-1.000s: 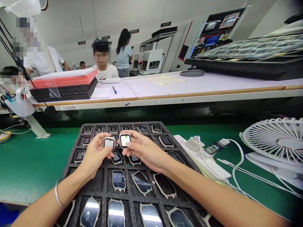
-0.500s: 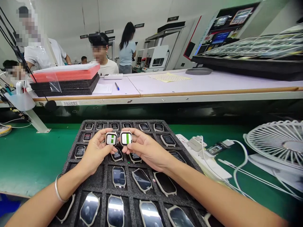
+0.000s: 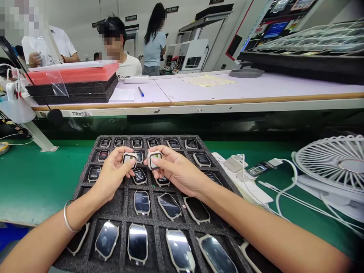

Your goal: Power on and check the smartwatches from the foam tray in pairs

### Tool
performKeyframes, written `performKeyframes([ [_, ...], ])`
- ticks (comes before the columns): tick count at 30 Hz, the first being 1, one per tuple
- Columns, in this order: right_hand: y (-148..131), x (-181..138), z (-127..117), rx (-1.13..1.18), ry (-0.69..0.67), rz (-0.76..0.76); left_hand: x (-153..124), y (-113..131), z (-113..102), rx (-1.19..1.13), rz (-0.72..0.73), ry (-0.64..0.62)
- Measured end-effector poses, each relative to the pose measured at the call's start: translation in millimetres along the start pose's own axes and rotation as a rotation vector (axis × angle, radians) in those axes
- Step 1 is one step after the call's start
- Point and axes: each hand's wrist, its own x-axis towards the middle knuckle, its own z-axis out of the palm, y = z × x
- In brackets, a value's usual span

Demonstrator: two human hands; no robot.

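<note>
My left hand [image 3: 115,170] holds a strapless smartwatch [image 3: 129,158] above the tray, its thumb lying on the lit screen. In my right hand [image 3: 173,168] is a second smartwatch [image 3: 155,156], also lit, with my thumb across the screen. Both screens show white with a little green. Beneath them lies a dark foam tray [image 3: 125,222] divided into compartments, many with a watch inside. The far watches, such as one with white text [image 3: 202,159], are lit; nearer ones, like this watch [image 3: 138,243], have dark, reflective screens. My hands hide some compartments.
A power strip [image 3: 224,163] with plugs and white cables runs along the tray's right side, beside a white fan [image 3: 338,167]. Behind the green bench stands a raised shelf [image 3: 182,96] with red and black foam sheets [image 3: 74,81] and a pen [image 3: 141,91]. People are beyond it.
Both thumbs have moved onto the watch screens, and the green areas on them look different. The watches have tilted slightly and sit a little farther apart. The whole view has shifted a little.
</note>
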Motion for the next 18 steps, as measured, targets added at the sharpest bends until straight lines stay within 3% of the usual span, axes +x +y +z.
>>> performKeyframes([
  [18, -1.3, -3.5, 1.2, -0.051, 0.015, -0.018, 0.2, -0.9, 1.4, -0.091, -0.021, -0.048],
])
